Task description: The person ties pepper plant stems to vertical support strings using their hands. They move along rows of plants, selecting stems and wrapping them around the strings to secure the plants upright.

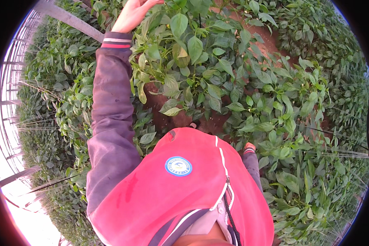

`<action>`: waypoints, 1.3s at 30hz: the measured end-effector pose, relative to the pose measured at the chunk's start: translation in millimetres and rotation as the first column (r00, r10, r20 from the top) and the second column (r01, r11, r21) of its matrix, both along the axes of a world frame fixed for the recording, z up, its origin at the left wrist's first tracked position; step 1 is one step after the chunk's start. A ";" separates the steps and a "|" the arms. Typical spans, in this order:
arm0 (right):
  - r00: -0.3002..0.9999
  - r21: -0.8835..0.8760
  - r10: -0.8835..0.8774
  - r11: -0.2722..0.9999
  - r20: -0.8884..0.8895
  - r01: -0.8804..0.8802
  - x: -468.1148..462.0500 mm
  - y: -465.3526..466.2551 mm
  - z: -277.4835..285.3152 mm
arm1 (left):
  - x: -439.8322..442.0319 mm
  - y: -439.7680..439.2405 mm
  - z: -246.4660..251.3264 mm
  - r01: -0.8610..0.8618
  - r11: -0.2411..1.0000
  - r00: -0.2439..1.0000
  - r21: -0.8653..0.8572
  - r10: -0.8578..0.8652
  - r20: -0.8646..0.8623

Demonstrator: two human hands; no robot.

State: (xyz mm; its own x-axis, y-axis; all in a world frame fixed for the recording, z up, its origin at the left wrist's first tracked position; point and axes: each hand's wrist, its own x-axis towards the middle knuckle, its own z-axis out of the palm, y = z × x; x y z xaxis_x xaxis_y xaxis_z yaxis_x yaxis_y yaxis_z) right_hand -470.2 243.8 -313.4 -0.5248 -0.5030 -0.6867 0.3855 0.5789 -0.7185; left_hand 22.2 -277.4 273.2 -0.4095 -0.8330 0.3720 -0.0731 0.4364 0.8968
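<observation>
My left arm, in a dark sleeve with striped cuff, reaches up to the top edge of the head view. There my left hand [133, 13] is beside the upper leaves of a green pepper plant [195, 49]; its fingertips are partly cut off by the frame, so its grip is unclear. Down at my right side, my right hand [250, 146] looks small and curled, next to the foliage of another pepper plant [273, 123]. Whether it holds anything cannot be seen. Small pale flowers or buds show among the leaves.
Dense plant rows [319, 40] stand on both sides, with reddish-brown soil [164, 113] between them. A pale beam [70, 21] slants in at the upper left. Thin strings [335, 152] cross the rows, and a bright framed greenhouse wall [10, 101] curves along the left. A shoe tip [193, 124] shows below.
</observation>
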 end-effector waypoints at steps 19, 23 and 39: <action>0.970 0.032 0.075 0.996 0.231 -0.085 15.0 63.5 -92.1 | -64.7 194.8 -88.3 0.063 0.963 0.743 -0.262 0.130 0.656; 0.980 0.121 0.105 0.985 0.169 -0.126 41.9 39.3 -27.4 | -67.0 211.8 -134.0 -0.068 0.998 0.815 -0.018 0.066 0.575; 0.998 0.135 -0.053 0.990 0.047 0.046 56.3 -23.2 16.0 | -70.3 86.4 -123.9 -0.487 0.864 0.871 -0.126 0.470 -0.143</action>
